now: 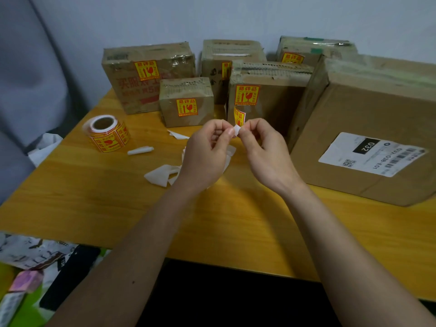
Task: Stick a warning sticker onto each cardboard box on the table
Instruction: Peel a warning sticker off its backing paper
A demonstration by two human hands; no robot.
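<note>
Several cardboard boxes stand at the back of the wooden table (94, 199), each with a yellow-and-red warning sticker on its front: a large left box (146, 76), a small box (186, 102), a middle box (266, 90) and two boxes behind. The big box (368, 128) at the right shows only a white shipping label (370, 154). My left hand (207, 152) and my right hand (264, 147) are raised together above the table. Both pinch one warning sticker (238, 119) and its white backing corner between fingertips. A sticker roll (106, 133) stands at the left.
Peeled white backing scraps (162, 174) lie under my hands, with another scrap (178, 135) and a rolled white piece (140, 151) nearby. Printed bags and dark items (47, 263) sit below the table's near-left edge. A grey chair back is at far left.
</note>
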